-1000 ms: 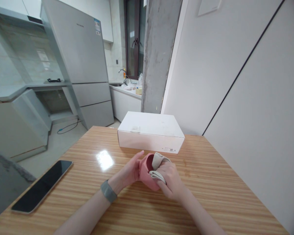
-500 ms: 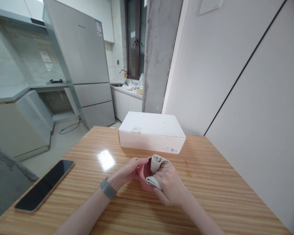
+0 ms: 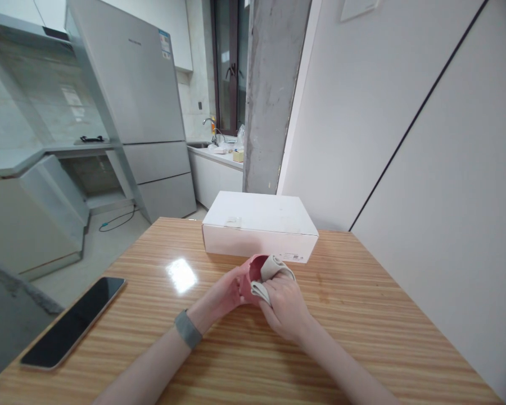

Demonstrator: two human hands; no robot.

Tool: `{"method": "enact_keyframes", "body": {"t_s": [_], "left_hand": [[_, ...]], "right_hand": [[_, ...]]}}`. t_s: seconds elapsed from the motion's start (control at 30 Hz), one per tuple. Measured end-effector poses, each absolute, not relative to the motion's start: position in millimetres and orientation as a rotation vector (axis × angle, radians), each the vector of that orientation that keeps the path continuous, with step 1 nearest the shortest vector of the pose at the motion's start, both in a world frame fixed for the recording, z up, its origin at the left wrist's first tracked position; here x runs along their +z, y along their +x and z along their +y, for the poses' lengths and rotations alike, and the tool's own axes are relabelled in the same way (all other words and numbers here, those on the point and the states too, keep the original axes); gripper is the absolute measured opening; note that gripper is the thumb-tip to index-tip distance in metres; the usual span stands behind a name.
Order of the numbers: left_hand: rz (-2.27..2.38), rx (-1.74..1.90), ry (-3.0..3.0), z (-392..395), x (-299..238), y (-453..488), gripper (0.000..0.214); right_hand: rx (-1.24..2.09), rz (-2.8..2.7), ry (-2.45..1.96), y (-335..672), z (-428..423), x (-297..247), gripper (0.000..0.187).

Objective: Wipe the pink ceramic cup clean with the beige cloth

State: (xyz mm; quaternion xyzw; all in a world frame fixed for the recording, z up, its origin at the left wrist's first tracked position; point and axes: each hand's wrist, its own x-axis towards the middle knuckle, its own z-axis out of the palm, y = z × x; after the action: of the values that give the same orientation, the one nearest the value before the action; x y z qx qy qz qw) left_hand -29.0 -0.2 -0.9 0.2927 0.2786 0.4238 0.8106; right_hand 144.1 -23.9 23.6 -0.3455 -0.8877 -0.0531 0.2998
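A broad, flat band (image 3: 188,329) in muted grey wraps the person's left forearm (image 3: 147,368) just behind the left hand (image 3: 224,289). Its visible face looks smooth and plain, with straight, even edges; whether it is a watch strap or a bracelet cannot be told. The right hand (image 3: 285,308) and right forearm (image 3: 346,360) are bare, and both forearms are sleeveless down to the frame's lower edge.

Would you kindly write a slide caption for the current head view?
Left hand holds a pink container; right hand holds a pale cloth at its mouth, before a white box.
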Motion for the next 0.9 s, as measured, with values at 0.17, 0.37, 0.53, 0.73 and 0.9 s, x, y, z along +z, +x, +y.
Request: {"method": "enact_keyframes", "body": {"t_s": [0.17,0.37,0.53,0.73,0.9], "left_hand": [[0.518,0.895,0.571,-3,5,-24,0.04],[0.531,0.866,0.568,-2,6,-22,0.034],[0.694,0.836,0.7,0,2,-30,0.03],[0.75,0.789,0.806,1,0,-39,0.032],[0.743,0.874,0.823,0,-4,-33,0.03]], "right_hand": [[-0.09,-2.399,-0.668,145,-22,32,0.028],[-0.194,-2.537,-0.589,138,-31,30,0.02],[-0.286,-2.589,-0.607,140,-31,21,0.014],[-0.219,-2.556,-0.668,148,-30,22,0.022],[-0.175,-2.513,-0.784,143,-32,16,0.027]]}}
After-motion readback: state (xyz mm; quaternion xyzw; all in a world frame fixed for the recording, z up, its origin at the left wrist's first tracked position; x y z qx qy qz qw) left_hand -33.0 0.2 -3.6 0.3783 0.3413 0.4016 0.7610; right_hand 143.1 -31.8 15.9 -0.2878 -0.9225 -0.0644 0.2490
